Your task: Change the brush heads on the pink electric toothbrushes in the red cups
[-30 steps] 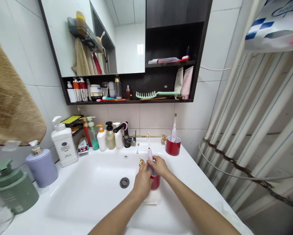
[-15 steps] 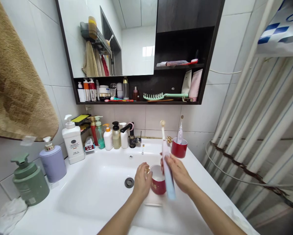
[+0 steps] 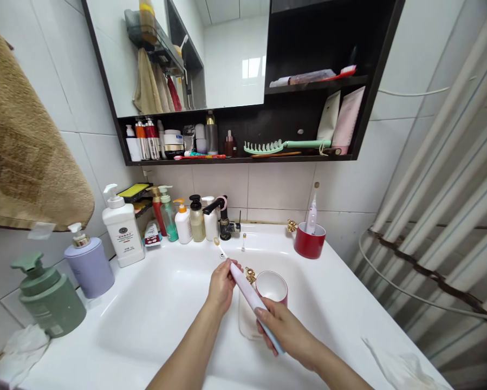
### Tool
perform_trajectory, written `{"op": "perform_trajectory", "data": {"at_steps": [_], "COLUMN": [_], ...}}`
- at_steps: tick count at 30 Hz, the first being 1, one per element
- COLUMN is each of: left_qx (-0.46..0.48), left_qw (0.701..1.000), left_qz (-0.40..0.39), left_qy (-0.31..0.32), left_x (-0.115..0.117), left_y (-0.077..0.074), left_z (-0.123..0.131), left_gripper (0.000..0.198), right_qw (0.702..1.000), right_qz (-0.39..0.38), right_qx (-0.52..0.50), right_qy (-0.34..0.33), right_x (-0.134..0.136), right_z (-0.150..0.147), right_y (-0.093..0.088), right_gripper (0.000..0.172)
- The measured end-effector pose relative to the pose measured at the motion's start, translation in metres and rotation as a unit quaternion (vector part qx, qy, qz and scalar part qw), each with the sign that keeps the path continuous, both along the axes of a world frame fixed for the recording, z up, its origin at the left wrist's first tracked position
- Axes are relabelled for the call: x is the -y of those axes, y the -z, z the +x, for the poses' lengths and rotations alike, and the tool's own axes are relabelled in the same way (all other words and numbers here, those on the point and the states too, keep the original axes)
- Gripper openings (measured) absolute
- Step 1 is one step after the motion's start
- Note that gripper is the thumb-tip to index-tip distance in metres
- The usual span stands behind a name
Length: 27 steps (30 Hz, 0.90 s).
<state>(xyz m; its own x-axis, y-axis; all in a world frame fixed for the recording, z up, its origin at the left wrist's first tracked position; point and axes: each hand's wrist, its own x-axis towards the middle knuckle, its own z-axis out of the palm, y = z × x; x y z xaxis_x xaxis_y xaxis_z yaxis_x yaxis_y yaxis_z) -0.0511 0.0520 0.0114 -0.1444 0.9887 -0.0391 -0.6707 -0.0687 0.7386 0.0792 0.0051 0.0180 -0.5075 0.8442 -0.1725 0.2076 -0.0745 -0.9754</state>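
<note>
A pale pink-and-blue electric toothbrush [image 3: 248,292] slants over the sink basin, its head up and to the left under the faucet. My right hand [image 3: 286,326] is wrapped round its lower handle. The fingers of my left hand [image 3: 221,287] close on the upper end, near the neck. Just behind the brush, a red cup [image 3: 281,287] with a white inside and a gold handle stands in the basin by a pale shallow tray [image 3: 248,324]; the brush and my right hand cover part of the cup.
A second red cup [image 3: 309,246] holding a white electric toothbrush [image 3: 312,219] stands on the right rim. The black faucet [image 3: 225,219] rises behind the basin [image 3: 154,314]. Several pump bottles line the back and left. Crumpled tissue [image 3: 401,368] lies front right; a dark mirror cabinet [image 3: 300,122] hangs above.
My left hand has left the red cup and taken hold of the toothbrush's upper end. The toothbrush has tipped from nearly upright to slanting left, lower over the basin.
</note>
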Motion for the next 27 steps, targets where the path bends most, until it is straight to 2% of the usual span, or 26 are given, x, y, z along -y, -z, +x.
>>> {"op": "perform_trajectory", "data": {"at_steps": [4,10,15,18,23,27], "left_qx": [0.019,0.018,0.048,0.047,-0.085,-0.238], "left_qw": [0.998,0.996,0.988,0.984,0.992,0.968], "left_qz": [-0.035,-0.058,-0.085,-0.098,-0.053,-0.074], "left_qy": [-0.049,-0.066,-0.120,-0.139,-0.082,-0.005], "left_x": [-0.008,-0.007,-0.010,-0.013,-0.011,-0.015], "left_y": [0.003,0.005,-0.003,-0.006,0.001,0.004], "left_z": [-0.006,-0.001,-0.013,-0.027,-0.026,-0.010], "left_gripper": [0.018,0.016,0.013,0.013,0.018,0.024], "right_qw": [0.993,0.991,0.996,0.994,0.993,0.993], "right_qz": [0.074,0.095,0.033,0.059,0.102,0.115], "right_qx": [0.087,0.085,0.080,0.097,0.053,0.008], "right_qy": [0.042,0.048,0.006,-0.008,0.011,0.039], "right_x": [0.000,0.006,0.013,0.018,0.018,0.015], "right_z": [-0.006,-0.012,-0.008,-0.006,-0.007,-0.006], "right_y": [0.004,-0.001,0.006,0.014,0.009,0.001], "right_gripper": [0.015,0.014,0.016,0.016,0.022,0.026]}}
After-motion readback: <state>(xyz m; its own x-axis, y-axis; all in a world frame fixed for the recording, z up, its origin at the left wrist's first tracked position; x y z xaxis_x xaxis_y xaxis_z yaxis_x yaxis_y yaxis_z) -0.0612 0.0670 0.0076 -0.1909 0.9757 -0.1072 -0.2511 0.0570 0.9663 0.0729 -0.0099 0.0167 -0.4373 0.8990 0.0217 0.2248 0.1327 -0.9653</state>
